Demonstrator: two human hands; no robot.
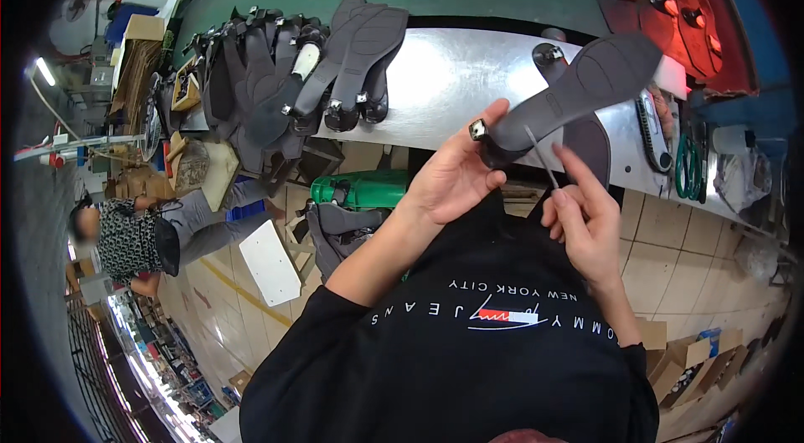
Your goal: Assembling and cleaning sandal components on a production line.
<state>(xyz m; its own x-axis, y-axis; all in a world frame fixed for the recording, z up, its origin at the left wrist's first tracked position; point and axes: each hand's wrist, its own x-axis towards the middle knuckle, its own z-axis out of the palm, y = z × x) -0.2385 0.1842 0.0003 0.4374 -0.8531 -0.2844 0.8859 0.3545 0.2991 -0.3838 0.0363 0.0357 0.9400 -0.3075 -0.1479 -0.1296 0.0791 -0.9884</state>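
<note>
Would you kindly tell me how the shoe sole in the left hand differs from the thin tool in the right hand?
The shoe sole is broad and dark grey, while the thin tool is narrow and paler. The shoe sole is much longer than the tool's visible part. From the left hand, the sole points up and right; from the right hand, the tool slants up and left. Both are hand-held.

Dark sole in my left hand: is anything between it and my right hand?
Only the thin metal tool that the right hand holds, angled toward the dark sole near its heel end; contact is unclear. Another sole shows behind, apparently lower, so it likely isn't in the way.
</note>
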